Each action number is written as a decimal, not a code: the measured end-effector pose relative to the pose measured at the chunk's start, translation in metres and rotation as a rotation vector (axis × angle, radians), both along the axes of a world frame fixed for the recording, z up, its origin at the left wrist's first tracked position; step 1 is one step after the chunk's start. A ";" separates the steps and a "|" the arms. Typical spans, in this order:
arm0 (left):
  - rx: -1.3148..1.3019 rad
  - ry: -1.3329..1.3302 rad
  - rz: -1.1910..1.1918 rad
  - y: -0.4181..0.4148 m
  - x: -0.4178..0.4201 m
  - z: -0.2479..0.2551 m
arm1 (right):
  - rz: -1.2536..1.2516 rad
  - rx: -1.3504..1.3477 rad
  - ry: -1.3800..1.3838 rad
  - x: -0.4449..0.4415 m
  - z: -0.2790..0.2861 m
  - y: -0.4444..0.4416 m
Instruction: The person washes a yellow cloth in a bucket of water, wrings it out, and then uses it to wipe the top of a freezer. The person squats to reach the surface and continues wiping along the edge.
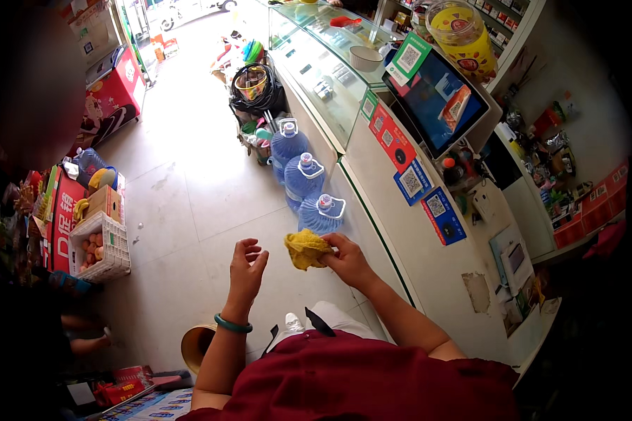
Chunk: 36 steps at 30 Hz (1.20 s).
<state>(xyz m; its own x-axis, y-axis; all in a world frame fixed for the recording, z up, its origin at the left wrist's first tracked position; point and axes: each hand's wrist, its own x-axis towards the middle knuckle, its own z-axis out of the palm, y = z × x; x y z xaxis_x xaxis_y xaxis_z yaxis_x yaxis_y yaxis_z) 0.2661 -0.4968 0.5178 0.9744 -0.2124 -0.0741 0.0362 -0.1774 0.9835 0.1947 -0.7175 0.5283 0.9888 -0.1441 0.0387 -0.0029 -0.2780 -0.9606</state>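
Note:
A crumpled yellow cloth [306, 249] is pinched between the thumb and fingers of my right hand [347, 260], held out in front of my body. To its left, my left hand [247, 271] is raised with nothing in it, its fingers slightly curled and apart from the thumb. A green bangle [233, 323] circles that wrist. Just beyond the cloth stand several large blue water jugs [320, 213] with white handles, lined up along the shop counter [395, 221]. Part of the nearest jug is hidden behind the cloth and my right hand.
The glass display case [316, 68] runs along the right, with a screen [437, 100] and a white bowl [366, 58] on it. At left are a white crate of fruit [117, 250] and a cardboard box [107, 204]. A round bin [195, 347] stands near my left forearm.

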 end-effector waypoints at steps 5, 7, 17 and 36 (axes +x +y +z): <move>0.093 -0.344 -0.329 -0.038 0.034 0.024 | 0.004 -0.060 -0.031 0.039 0.011 -0.002; -0.118 0.014 -0.460 -0.052 0.052 0.000 | -0.001 0.164 0.026 0.067 0.011 -0.002; -0.085 0.059 -0.435 -0.131 0.198 0.020 | -0.204 1.081 0.054 0.214 0.001 -0.056; -0.365 0.771 -0.896 -0.221 0.412 -0.027 | -0.540 -0.132 -0.011 0.341 -0.016 -0.099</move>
<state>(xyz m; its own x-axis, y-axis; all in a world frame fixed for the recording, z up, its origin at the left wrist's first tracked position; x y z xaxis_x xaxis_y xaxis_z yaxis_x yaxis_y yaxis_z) 0.6783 -0.7176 0.4904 0.2033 -0.9103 -0.3606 0.6348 -0.1579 0.7563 0.5356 -0.8163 0.5119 0.7749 -0.6240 0.1008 -0.1684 -0.3575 -0.9186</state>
